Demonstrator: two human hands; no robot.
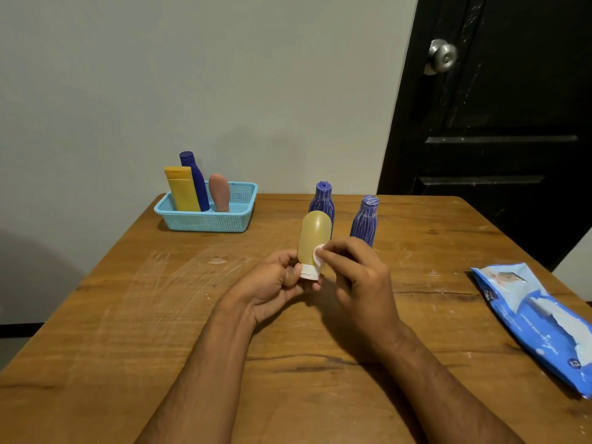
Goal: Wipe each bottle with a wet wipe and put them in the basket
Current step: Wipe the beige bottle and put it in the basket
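- My left hand (282,277) is holding the tan bottle (314,240) by its white cap (309,272), cap down, above the middle of the tabletop (128,315). My fingers are curling around the cap, so that grip is closed on the bottle.
- My right hand (355,277) is pinching a small white wet wipe (319,251) and pressing it on the bottle's side.
- I am only holding the small cap end. If I am rubbing too hard, the bottle could be tipping out of my fingers and dropping on the tabletop.
- The wet wipe is making the bottle slippery, so my grip could be sliding.
- The wipe is a tiny wad. It could be slipping out of my pinch, or missing the back of the bottle, which I cannot see.
- Two purple bottles (363,222) are standing just behind my hands, toward the far edge. My knuckles could be bumping them over.
- The blue basket (205,216) is sitting near the far left corner with three bottles standing in it. They could be falling over when I am putting this one in.
- The wipes pack (531,318) is lying by the right edge, close to falling off.
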